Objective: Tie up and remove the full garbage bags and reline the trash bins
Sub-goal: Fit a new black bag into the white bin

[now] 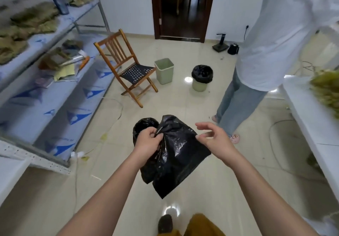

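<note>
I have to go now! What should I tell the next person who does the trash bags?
Left hand grips the bunched top of a black garbage bag, held up over the floor. Right hand is open beside the bag's right edge, holding nothing.

Bins: the round bin by the standing person already has a black liner over its rim. The square green bin beside the wooden chair shows no liner.

Done: one bin lined. Left: probably open the bag in hand and line the square bin. I cannot see whether any full bags have been tied and taken out.
</note>
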